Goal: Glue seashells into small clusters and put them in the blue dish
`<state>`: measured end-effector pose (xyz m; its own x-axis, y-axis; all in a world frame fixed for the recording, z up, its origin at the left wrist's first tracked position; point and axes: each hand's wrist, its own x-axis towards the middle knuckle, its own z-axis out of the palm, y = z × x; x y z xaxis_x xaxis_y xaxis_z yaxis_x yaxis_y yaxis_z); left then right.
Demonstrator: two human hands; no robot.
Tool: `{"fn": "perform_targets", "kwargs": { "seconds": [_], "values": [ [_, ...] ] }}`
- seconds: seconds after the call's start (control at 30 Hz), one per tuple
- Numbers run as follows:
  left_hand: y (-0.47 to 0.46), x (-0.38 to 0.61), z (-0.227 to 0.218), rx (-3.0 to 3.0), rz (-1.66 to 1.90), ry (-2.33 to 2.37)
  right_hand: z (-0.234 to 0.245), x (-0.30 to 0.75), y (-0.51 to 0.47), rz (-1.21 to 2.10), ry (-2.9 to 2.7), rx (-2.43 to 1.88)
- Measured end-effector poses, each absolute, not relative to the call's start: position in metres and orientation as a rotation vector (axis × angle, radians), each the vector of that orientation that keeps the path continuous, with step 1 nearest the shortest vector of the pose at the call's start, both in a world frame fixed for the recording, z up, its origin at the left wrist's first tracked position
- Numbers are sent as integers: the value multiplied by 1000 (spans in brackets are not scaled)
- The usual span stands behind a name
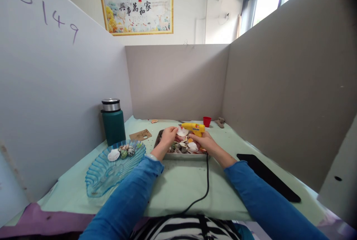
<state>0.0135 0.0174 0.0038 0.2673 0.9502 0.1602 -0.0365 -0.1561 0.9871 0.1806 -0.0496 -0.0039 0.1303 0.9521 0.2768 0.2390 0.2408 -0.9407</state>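
At the near edge, striped clothing [184, 229] shows below a table covered with a pale green cloth [178, 188]. A black cord [208, 180] runs from the near edge up to the right hand. On the near left, a clear blue plate [103, 180] carries a pale shell [113, 155] and a cluster of small shells [126, 151] at its far end. On the right, a black mat [267, 177] lies beyond the right sleeve [245, 184].

At centre, a metal tray [185, 156] contains mixed shells [192, 146]. The left hand [169, 136] pinches a white shell [183, 132] at its left edge, above the tray. The right hand [206, 141] is closed around the handle of a yellow glue gun [192, 127], its nozzle pointing left, close to the white shell.

Farther left, a green bottle [113, 126] stands upright; a brown card [140, 135] lies between it and the tray. Beyond the tray on the right stand a red cup [206, 122] and, beside it, a piece of wood [220, 122]. A grey panel [178, 80] closes the far side.
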Motion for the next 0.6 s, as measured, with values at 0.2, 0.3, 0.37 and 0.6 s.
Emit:
{"fn": "perform_targets", "kwargs": {
  "seconds": [0.2,0.3,0.37,0.6],
  "values": [
    [19,14,5,1395,1106,920,-6,183,-47,798,-1359,-1248],
    [19,14,4,1377,1105,897,-5,182,-49,791,-1356,-1256],
    [20,14,4,1367,1107,889,-4,182,-50,794,-1354,-1268],
    [20,12,4,1351,1135,888,-4,182,-49,781,-1268,-1212]
  ]
}}
